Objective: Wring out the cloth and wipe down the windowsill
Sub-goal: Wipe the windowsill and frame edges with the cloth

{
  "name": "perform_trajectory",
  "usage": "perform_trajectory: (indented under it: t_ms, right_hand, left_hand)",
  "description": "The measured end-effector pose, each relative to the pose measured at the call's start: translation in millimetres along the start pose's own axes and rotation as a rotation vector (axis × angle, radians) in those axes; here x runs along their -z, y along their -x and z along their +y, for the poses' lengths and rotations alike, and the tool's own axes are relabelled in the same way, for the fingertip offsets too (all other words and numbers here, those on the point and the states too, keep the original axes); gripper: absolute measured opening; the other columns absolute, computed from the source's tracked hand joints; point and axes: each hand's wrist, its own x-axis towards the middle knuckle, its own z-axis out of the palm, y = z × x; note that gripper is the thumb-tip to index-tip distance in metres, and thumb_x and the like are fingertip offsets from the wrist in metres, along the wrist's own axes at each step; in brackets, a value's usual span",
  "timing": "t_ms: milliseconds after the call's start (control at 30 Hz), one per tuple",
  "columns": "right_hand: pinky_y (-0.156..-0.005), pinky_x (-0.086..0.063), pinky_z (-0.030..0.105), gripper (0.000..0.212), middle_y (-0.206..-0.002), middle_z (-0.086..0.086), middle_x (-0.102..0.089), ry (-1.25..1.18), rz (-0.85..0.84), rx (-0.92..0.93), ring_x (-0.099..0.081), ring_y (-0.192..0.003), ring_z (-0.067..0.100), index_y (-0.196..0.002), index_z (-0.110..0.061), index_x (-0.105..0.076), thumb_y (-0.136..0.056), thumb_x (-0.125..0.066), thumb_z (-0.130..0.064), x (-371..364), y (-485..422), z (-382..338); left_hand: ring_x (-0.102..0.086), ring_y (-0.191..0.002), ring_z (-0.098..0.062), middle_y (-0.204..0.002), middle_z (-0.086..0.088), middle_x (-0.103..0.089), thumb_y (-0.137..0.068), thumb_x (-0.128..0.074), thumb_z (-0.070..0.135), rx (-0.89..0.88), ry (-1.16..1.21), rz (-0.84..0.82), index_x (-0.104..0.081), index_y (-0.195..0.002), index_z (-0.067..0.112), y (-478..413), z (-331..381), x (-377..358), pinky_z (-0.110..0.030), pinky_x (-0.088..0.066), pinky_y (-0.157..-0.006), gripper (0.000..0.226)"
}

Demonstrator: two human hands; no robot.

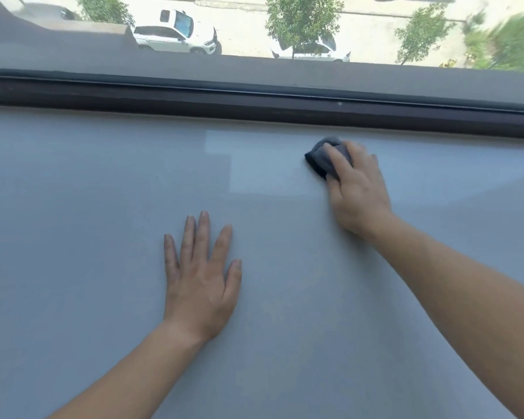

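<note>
A wide grey-blue windowsill (103, 207) fills most of the view. A small dark grey cloth (319, 158), bunched up, lies on the sill near the window frame at the right. My right hand (357, 189) presses down on the cloth, fingers over its top, so most of the cloth is hidden. My left hand (200, 279) rests flat on the sill nearer to me, fingers spread, holding nothing.
A dark window frame (254, 101) runs along the far edge of the sill. Through the glass, parked white cars (176, 33) and trees (303, 19) are seen far below. A pale light patch (254, 170) lies on the sill left of the cloth.
</note>
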Motion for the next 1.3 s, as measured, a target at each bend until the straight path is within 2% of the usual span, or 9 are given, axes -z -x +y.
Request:
perform_trajectory:
  t_ms: [67,133,267,333,533,767,1000,1200,1300]
  right_hand:
    - [-0.117,-0.023,0.052,0.051,-0.155,0.009,-0.031,-0.069,0.075,-0.239,-0.03,-0.137,0.034,-0.148,-0.024,-0.04,-0.098,-0.045,-0.027,8,-13,8]
    - [-0.117,-0.024,0.051,0.051,-0.155,0.009,-0.03,-0.092,0.102,-0.267,-0.03,-0.138,0.035,-0.148,-0.025,-0.04,-0.097,-0.046,-0.028,4,-3,-11]
    - [-0.121,-0.018,0.054,0.056,-0.154,0.011,-0.036,-0.075,-0.052,0.223,-0.028,-0.142,0.039,-0.145,-0.023,-0.047,-0.089,-0.051,-0.023,-19,68,-56]
    - [-0.12,-0.018,0.055,0.053,-0.153,0.01,-0.038,-0.063,-0.097,0.331,-0.03,-0.142,0.039,-0.143,-0.024,-0.049,-0.09,-0.051,-0.024,-13,65,-39]
    - [-0.114,-0.028,0.055,0.051,-0.153,0.012,-0.035,-0.081,0.106,-0.191,-0.034,-0.136,0.041,-0.144,-0.021,-0.046,-0.093,-0.045,-0.026,8,22,15]
    - [-0.121,-0.019,0.054,0.056,-0.154,0.009,-0.036,-0.069,-0.101,0.355,-0.03,-0.144,0.039,-0.143,-0.026,-0.047,-0.087,-0.055,-0.021,-11,109,-38]
    - [-0.119,-0.019,0.053,0.047,-0.157,0.01,-0.029,-0.088,0.09,-0.21,-0.026,-0.144,0.037,-0.144,-0.022,-0.044,-0.097,-0.047,-0.022,3,64,-14]
    - [-0.121,-0.017,0.054,0.051,-0.156,0.008,-0.034,-0.054,-0.105,0.293,-0.028,-0.144,0.038,-0.141,-0.024,-0.046,-0.09,-0.053,-0.023,-16,147,-60]
    - [-0.121,-0.015,0.055,0.05,-0.156,0.008,-0.033,-0.004,-0.052,0.155,-0.028,-0.144,0.039,-0.143,-0.026,-0.045,-0.093,-0.049,-0.024,-7,128,-34]
  left_hand:
    - [0.0,-0.154,-0.024,-0.166,-0.009,-0.009,-0.096,-0.025,0.048,0.001,-0.058,0.008,-0.031,-0.153,0.021,1,0,-4,-0.058,-0.002,-0.12,0.064]
    - [0.001,-0.154,-0.023,-0.166,-0.007,-0.007,-0.096,-0.026,0.048,0.013,-0.081,0.007,-0.028,-0.154,0.022,0,1,-5,-0.057,-0.001,-0.121,0.064]
    - [0.002,-0.153,-0.02,-0.167,-0.005,-0.007,-0.095,-0.026,0.047,0.027,-0.091,0.022,-0.03,-0.153,0.022,0,4,-4,-0.056,-0.001,-0.121,0.064]
    - [0.002,-0.153,-0.02,-0.167,-0.005,-0.007,-0.095,-0.027,0.047,0.036,-0.091,0.021,-0.03,-0.153,0.022,-1,5,-4,-0.055,0.0,-0.121,0.064]
    - [0.003,-0.153,-0.02,-0.167,-0.005,-0.007,-0.093,-0.026,0.048,0.048,-0.093,0.01,-0.03,-0.153,0.023,-2,6,-2,-0.054,0.0,-0.122,0.065]
    - [0.004,-0.153,-0.019,-0.167,-0.005,-0.006,-0.093,-0.026,0.048,0.054,-0.092,0.004,-0.03,-0.153,0.023,-4,7,2,-0.053,0.002,-0.122,0.066]
    - [0.007,-0.153,-0.018,-0.167,-0.004,-0.004,-0.092,-0.021,0.051,0.057,-0.079,-0.002,-0.027,-0.154,0.026,-5,6,4,-0.051,0.007,-0.122,0.067]
    - [0.008,-0.153,-0.018,-0.167,-0.003,-0.002,-0.094,-0.022,0.05,0.052,-0.088,0.005,-0.023,-0.154,0.027,-4,4,2,-0.05,0.008,-0.121,0.065]
    - [0.007,-0.153,-0.019,-0.167,-0.003,-0.002,-0.093,-0.023,0.051,0.058,-0.094,0.003,-0.023,-0.155,0.028,-5,4,2,-0.05,0.008,-0.121,0.066]
